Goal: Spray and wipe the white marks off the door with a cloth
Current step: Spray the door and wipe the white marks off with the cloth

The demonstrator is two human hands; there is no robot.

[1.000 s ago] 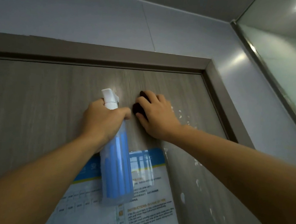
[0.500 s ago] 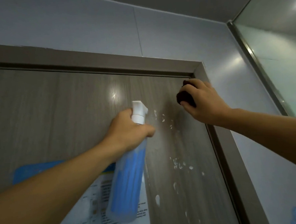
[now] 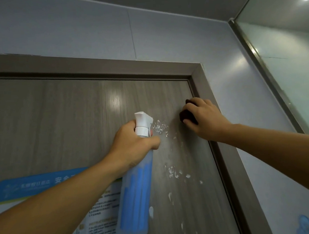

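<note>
A grey wood-grain door [image 3: 59,119] fills the lower left. White marks [image 3: 174,173] dot its right side, with wet droplets [image 3: 159,128] just past the nozzle. My left hand [image 3: 132,145] grips the neck of a clear spray bottle [image 3: 135,199] with blue stripes and a white trigger head, nozzle aimed at the door. My right hand [image 3: 202,121] holds a dark cloth [image 3: 187,115] pressed on the door near its right edge, below the top corner.
A brown door frame [image 3: 222,139] runs along the top and right. A blue and white notice [image 3: 94,207] is stuck to the door at lower left. Pale wall panels [image 3: 239,93] lie to the right, with a glass pane [image 3: 291,54] beyond.
My right hand carried the cloth from the door's middle to its right edge. The bottle shifted right, and wet droplets now show on the door by the nozzle.
</note>
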